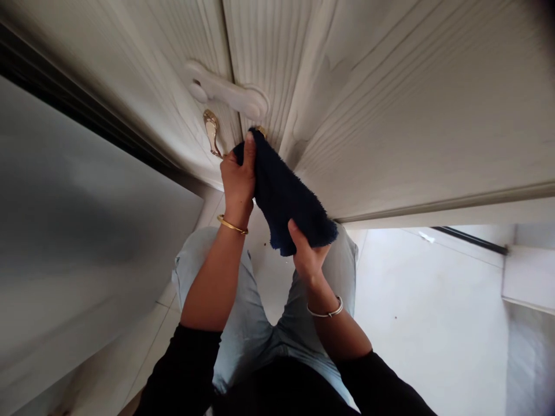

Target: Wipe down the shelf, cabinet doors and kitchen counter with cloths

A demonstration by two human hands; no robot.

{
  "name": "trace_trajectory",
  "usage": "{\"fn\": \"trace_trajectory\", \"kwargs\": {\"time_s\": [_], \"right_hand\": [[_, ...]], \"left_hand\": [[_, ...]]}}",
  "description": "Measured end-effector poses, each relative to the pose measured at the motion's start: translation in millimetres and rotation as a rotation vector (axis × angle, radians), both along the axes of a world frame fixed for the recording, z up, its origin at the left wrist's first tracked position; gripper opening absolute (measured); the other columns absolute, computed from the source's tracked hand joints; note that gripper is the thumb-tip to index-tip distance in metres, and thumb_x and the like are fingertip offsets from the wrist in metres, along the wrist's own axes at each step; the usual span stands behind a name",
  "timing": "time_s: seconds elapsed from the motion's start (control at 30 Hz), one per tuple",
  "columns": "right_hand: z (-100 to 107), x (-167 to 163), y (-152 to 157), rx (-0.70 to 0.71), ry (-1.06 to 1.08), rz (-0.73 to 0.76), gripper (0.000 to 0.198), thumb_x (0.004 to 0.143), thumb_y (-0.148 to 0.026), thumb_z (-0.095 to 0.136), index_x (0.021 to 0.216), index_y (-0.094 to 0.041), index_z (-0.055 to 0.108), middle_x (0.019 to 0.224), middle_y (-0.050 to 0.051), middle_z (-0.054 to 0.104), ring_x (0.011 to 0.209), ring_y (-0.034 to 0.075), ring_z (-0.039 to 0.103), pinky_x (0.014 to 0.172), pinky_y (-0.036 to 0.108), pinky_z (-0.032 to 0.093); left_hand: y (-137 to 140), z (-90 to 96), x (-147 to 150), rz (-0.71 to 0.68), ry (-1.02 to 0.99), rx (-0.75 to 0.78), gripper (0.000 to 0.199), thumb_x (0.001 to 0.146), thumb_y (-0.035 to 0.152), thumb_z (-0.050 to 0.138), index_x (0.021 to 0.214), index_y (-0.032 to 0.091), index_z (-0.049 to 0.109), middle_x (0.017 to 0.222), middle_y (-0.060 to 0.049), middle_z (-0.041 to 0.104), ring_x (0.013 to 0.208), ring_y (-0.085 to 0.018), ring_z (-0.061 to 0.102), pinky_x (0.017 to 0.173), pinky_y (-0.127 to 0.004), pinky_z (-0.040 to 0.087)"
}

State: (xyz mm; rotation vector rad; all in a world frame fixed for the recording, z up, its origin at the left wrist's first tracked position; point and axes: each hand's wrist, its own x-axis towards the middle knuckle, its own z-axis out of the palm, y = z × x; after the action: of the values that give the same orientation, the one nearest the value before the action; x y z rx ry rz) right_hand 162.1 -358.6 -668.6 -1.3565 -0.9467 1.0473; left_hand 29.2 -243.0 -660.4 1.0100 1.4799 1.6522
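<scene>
A dark blue cloth with frayed edges is stretched between my two hands in front of pale wood-grain cabinet doors. My left hand grips its upper left end, thumb on top and fingers hidden behind. At the lower right end, my right hand pinches the cloth with the thumb over it; the other fingers are mostly underneath. Close to my left hand is an ornate gold and cream handle. A bit of a second gold handle shows above the cloth's top edge.
A white latch spans the gap between the doors. On the left stands a grey smooth panel. My knees in light jeans are below, over a pale tiled floor. A dark bar lies at the right.
</scene>
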Motion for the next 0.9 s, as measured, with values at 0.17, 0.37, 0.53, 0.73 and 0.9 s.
{"fn": "trace_trajectory", "kwargs": {"time_s": [0.17, 0.37, 0.53, 0.73, 0.9], "right_hand": [[5, 0, 0, -0.001, 0.002, 0.008, 0.042, 0.075, -0.053, 0.080, 0.101, -0.019, 0.077, 0.094, 0.005, 0.079, 0.090, 0.024, 0.077, 0.091, 0.041, 0.064], [-9, -1, -4, -0.042, 0.065, 0.004, 0.043, 0.073, -0.054, 0.081, 0.100, -0.020, 0.078, 0.096, 0.006, 0.080, 0.091, 0.026, 0.077, 0.094, 0.049, 0.064], [-16, 0, -6, -0.047, 0.063, -0.002, 0.047, 0.072, -0.054, 0.081, 0.103, -0.019, 0.078, 0.097, 0.006, 0.080, 0.091, 0.027, 0.078, 0.092, 0.046, 0.064], [-19, 11, -4, -0.028, 0.017, -0.030, 0.044, 0.074, -0.053, 0.081, 0.103, -0.019, 0.078, 0.096, 0.005, 0.080, 0.089, 0.026, 0.077, 0.091, 0.046, 0.065], [-16, 10, -4, -0.014, 0.021, -0.015, 0.038, 0.075, -0.051, 0.081, 0.098, -0.021, 0.078, 0.094, 0.005, 0.080, 0.087, 0.026, 0.077, 0.090, 0.045, 0.066]], "left_hand": [[-4, 3.5, 1, 0.037, 0.133, 0.096, 0.056, 0.089, 0.076, 0.055, 0.071, 0.023, 0.054, 0.071, -0.001, 0.056, 0.083, -0.018, 0.060, 0.074, -0.032, 0.046], [-24, -1.6, 1, 0.039, 0.260, 0.090, 0.054, 0.089, 0.076, 0.056, 0.086, 0.023, 0.063, 0.087, -0.003, 0.064, 0.090, -0.020, 0.060, 0.086, -0.036, 0.046], [-25, -4.8, 4, 0.077, 0.272, 0.105, 0.055, 0.090, 0.076, 0.056, 0.086, 0.022, 0.063, 0.081, -0.001, 0.062, 0.083, -0.018, 0.060, 0.078, -0.032, 0.046], [-11, -1.7, 7, 0.084, 0.176, 0.094, 0.058, 0.086, 0.079, 0.057, 0.074, 0.023, 0.053, 0.069, 0.001, 0.051, 0.088, -0.018, 0.060, 0.073, -0.032, 0.043], [0, 0.5, 2, 0.029, 0.150, 0.040, 0.059, 0.086, 0.077, 0.057, 0.066, 0.023, 0.046, 0.064, 0.000, 0.047, 0.096, -0.021, 0.061, 0.072, -0.032, 0.043]]}}
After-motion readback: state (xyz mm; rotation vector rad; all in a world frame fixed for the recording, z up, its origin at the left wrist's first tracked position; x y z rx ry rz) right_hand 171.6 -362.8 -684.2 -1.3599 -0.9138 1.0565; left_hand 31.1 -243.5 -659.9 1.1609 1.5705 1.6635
